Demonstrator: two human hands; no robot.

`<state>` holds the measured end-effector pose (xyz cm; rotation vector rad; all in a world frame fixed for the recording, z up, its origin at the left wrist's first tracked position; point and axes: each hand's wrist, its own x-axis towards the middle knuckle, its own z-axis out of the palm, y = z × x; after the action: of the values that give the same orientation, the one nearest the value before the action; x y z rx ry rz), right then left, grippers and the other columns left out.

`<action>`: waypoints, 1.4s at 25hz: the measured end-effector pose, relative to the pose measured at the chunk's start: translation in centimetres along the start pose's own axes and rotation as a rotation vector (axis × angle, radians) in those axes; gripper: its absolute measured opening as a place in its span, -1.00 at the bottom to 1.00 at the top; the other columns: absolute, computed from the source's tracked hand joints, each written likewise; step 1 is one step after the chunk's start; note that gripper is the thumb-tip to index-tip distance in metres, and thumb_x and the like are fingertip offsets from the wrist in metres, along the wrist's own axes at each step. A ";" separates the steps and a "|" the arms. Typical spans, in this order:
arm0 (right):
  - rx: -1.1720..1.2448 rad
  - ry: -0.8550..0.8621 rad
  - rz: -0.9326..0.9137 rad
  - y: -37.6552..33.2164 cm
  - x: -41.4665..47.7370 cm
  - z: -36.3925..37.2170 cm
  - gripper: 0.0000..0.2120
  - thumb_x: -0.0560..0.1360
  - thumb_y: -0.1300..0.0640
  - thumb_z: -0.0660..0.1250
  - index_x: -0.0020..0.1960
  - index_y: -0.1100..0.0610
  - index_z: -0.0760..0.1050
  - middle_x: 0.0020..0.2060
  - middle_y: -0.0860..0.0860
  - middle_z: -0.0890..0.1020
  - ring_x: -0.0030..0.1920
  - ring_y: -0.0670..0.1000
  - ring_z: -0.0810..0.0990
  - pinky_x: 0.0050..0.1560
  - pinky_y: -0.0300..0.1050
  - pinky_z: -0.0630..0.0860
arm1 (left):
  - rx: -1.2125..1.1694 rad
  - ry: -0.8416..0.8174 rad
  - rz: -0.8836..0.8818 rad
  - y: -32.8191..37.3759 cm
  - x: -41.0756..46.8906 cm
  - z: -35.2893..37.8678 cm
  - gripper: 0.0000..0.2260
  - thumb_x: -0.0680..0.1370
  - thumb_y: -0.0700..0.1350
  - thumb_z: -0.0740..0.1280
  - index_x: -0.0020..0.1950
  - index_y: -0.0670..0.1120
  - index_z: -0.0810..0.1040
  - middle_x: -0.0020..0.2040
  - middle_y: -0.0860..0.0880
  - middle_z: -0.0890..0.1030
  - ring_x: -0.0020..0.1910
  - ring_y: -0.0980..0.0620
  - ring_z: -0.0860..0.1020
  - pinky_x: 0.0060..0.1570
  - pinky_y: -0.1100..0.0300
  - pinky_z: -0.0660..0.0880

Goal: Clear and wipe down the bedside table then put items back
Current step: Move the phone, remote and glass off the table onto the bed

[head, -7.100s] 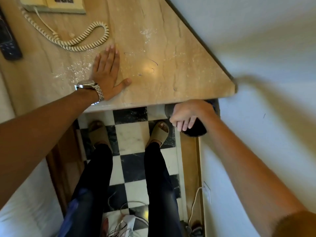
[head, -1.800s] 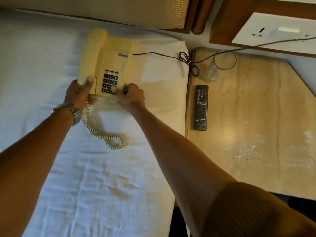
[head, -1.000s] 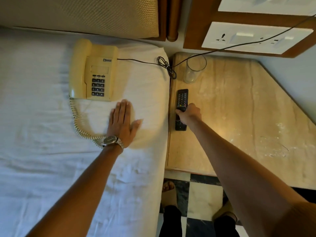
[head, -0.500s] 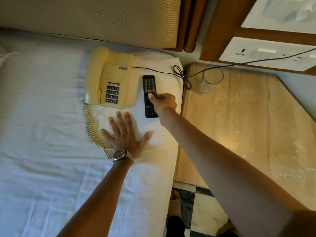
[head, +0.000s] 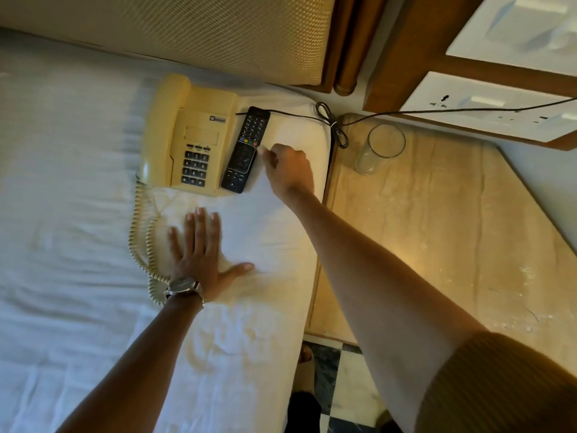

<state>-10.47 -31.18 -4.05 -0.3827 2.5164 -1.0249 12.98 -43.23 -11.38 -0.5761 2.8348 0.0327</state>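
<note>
The bedside table [head: 437,239] has a beige marble top with white dusty specks near its right edge. A clear empty glass [head: 379,150] stands at its back left corner. On the white bed [head: 78,245] lies a cream telephone [head: 190,142], and a black remote [head: 245,150] rests against its right side. My right hand [head: 288,170] hovers just right of the remote, fingertips at its edge, holding nothing. My left hand [head: 199,254] lies flat with fingers spread on the sheet below the telephone, beside the coiled handset cord [head: 140,239].
A black phone cable [head: 331,123] runs from the telephone across the table's back edge toward the wall socket panel [head: 499,107]. A padded headboard [head: 187,32] sits behind the bed. Checkered floor [head: 337,370] shows between the bed and the table.
My right hand carried the remote from the table to the bed, set it down beside the telephone and let go. My left hand stayed flat on the sheet.
</note>
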 end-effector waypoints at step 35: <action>-0.070 -0.066 -0.411 -6.4 -9.6 5.1 -0.21 0.36 -0.03 0.58 0.44 0.18 0.30 0.29 0.12 0.55 0.23 0.19 0.53 0.13 0.13 0.58 | -0.160 -0.146 -0.257 -4.0 -1.7 -1.9 0.34 0.12 0.76 -0.07 0.61 -0.11 -0.31 0.64 -0.12 -0.24 0.62 -0.14 -0.22 0.57 -0.16 -0.14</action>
<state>0.97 -34.99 -0.41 -0.9688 2.4731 -1.0463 15.64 -46.43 -8.98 -0.9287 2.6116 0.2459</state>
